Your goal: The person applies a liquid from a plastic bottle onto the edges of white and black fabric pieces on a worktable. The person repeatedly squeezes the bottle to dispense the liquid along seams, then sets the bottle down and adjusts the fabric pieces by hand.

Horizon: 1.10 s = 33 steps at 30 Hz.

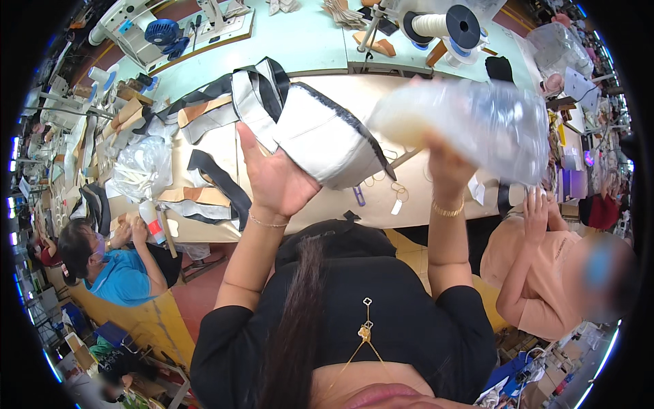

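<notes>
My left hand [281,180] is turned palm up with its thumb stretched out. It holds a curved white sewn piece [327,136] with a frayed black edge, and that piece hides its fingers. Raised on the other side, my right hand [451,163] grips a clear plastic bag [497,126], smeared by motion; its contents are too blurred to name. Just beyond my left hand, more white and black sewn pieces [253,95] lie in a row on the brown-covered table [327,84].
A clear bag of white strips [142,167] lies at the left. Several thin rings and a tag [396,206] rest near the front edge. A large thread spool [439,26] and a blue fan [165,35] stand at the back. Co-workers sit left [126,273] and right [538,273].
</notes>
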Motion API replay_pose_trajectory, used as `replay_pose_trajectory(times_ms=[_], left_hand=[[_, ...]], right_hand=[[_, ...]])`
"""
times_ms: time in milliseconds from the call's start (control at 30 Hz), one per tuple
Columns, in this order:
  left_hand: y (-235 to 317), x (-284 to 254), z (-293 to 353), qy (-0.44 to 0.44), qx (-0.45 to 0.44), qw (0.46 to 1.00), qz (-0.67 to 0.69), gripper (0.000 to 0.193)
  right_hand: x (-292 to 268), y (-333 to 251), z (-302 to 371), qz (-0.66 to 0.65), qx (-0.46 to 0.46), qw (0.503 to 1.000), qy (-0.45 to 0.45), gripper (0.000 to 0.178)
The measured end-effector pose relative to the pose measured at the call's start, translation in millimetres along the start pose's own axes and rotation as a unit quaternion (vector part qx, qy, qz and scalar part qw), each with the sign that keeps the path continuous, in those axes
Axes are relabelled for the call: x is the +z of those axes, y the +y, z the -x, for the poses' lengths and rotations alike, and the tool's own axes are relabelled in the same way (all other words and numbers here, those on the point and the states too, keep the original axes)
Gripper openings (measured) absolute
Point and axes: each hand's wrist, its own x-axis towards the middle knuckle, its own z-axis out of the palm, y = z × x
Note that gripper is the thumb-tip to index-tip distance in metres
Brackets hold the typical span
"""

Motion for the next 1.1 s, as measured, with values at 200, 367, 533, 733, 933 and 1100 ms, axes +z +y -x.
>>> replay_pose_trajectory(times_ms=[200, 367, 533, 733, 933, 1100], left_hand=[[-1.3, -2.8, -0.5, 0.014, -0.01, 0.997, 0.078, 0.105], [3.5, -8.7, -6.3, 0.06, 0.049, 0.997, 0.01, 0.094], [-7.0, -13.1, -4.7, 0.101, 0.01, 0.985, 0.14, 0.086], [-10.3, -5.9, 4.8, 0.054, 0.025, 0.996, 0.07, 0.094], [-11.5, -0.6, 8.2, 0.003, 0.018, 0.998, 0.053, 0.093], [-8.5, 1.3, 0.3, -0.077, 0.02, 0.989, 0.124, 0.088]], right_hand=[[-5.5, 4.2, 1.9, -0.112, -0.047, 0.991, -0.052, 0.042], [-7.4, 8.1, -3.4, 0.015, 0.05, 0.997, 0.052, 0.051], [8.9, -2.6, 5.4, -0.2, -0.066, 0.978, 0.004, 0.059], [22.0, -2.3, 27.8, -0.047, -0.011, 0.995, -0.085, 0.067], [24.2, 10.3, 26.7, -0.079, -0.021, 0.99, -0.116, 0.056], [20.4, 9.1, 26.4, -0.045, -0.009, 0.994, -0.1, 0.062]])
